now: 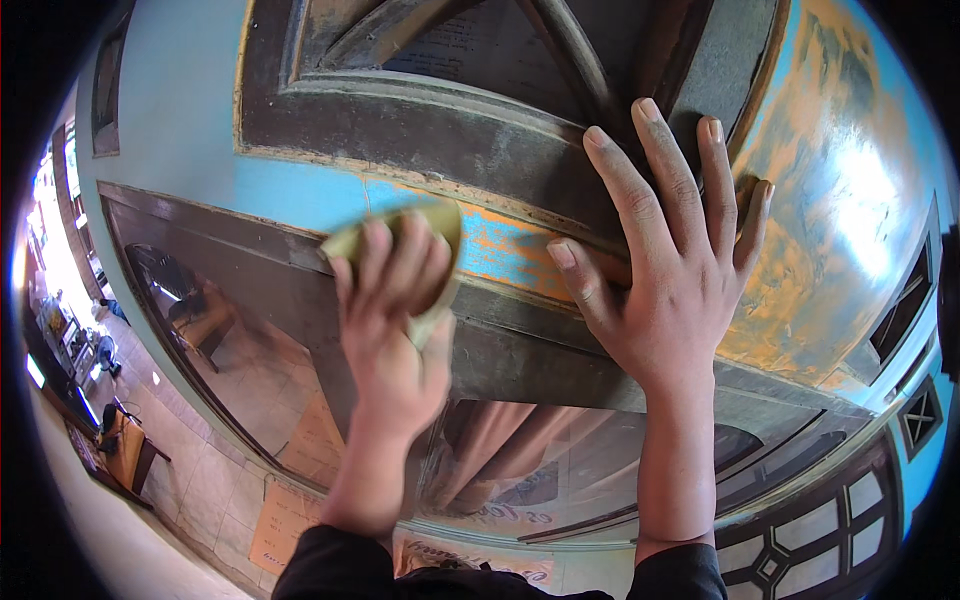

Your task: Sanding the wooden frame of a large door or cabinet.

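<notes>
My left hand [394,330] grips a folded yellow-green sheet [448,225] that looks like sandpaper; both are blurred. It lies against a narrow blue wall strip [300,196] between two dark wooden frames. Right of the sheet, orange shows through the blue in a mottled patch [499,244]. My right hand [671,277] is spread and holds nothing. Its fingers rest over the corner of the upper wooden frame [337,124], and its thumb reaches the orange-blue patch. Part of the strip is hidden behind my hands.
Below runs a dark lower frame [517,360] with glass and a pinkish curtain [487,450]. Orange and grey patches cover the wall [802,300] at right. Paper sheets with writing [285,525] appear low down. A fan [106,352] and a wooden table [131,450] stand far left.
</notes>
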Demonstrator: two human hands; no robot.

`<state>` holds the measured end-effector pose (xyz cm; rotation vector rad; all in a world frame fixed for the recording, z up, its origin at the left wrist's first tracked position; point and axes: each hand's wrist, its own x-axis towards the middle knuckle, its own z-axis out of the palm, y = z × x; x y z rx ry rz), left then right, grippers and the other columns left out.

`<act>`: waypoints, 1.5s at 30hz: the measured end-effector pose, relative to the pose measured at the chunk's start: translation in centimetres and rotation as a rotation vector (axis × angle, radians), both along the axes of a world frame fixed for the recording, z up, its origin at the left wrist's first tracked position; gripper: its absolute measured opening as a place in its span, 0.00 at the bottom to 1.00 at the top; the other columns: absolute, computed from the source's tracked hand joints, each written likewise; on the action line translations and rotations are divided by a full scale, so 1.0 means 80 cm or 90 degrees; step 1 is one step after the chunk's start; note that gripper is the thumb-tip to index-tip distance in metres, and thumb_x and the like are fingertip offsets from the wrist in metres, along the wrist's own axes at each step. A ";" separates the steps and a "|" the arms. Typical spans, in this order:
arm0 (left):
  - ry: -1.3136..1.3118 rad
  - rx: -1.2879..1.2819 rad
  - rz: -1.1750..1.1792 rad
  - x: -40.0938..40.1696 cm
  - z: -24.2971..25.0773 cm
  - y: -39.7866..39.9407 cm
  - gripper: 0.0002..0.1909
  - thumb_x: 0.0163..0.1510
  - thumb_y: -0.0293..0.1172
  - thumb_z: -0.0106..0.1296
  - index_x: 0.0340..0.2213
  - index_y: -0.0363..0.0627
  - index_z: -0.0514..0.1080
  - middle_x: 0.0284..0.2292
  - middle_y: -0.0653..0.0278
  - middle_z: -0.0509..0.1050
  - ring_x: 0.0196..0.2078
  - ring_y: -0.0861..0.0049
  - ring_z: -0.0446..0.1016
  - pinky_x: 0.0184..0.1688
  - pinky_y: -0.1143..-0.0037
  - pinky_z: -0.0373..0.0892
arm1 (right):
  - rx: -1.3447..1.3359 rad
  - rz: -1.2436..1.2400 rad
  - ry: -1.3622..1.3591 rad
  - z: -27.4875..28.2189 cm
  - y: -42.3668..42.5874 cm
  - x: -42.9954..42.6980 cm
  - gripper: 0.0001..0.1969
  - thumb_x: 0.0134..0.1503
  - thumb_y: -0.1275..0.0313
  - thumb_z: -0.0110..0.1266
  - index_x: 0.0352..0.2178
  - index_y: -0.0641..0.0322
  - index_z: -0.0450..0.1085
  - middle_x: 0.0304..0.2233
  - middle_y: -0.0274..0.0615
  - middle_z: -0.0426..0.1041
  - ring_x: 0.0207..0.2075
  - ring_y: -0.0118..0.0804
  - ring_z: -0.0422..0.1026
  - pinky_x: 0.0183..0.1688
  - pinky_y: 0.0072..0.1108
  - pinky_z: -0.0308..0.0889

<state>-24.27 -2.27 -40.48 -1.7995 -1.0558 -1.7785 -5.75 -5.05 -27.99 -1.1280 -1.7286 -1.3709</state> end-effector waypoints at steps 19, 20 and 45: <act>0.075 -0.027 0.047 0.018 0.038 -0.008 0.24 0.63 0.36 0.41 0.57 0.42 0.68 0.63 0.59 0.62 0.69 0.56 0.52 0.69 0.53 0.37 | 0.026 0.071 0.023 -0.004 0.005 0.009 0.25 0.54 0.52 0.56 0.54 0.36 0.71 0.62 0.27 0.64 0.67 0.46 0.56 0.68 0.47 0.37; 0.076 -0.044 0.034 0.021 0.025 -0.009 0.24 0.63 0.37 0.41 0.57 0.42 0.68 0.63 0.59 0.62 0.69 0.56 0.52 0.69 0.53 0.37 | 0.026 0.075 0.023 -0.004 0.005 0.009 0.25 0.54 0.52 0.57 0.54 0.35 0.71 0.62 0.27 0.65 0.67 0.46 0.56 0.68 0.47 0.37; 0.148 -0.114 0.040 0.028 0.016 -0.031 0.28 0.64 0.38 0.36 0.61 0.36 0.60 0.66 0.50 0.55 0.70 0.50 0.47 0.69 0.53 0.38 | 0.028 0.109 0.047 -0.013 0.003 0.008 0.25 0.53 0.59 0.59 0.54 0.37 0.72 0.62 0.28 0.66 0.65 0.45 0.58 0.68 0.45 0.39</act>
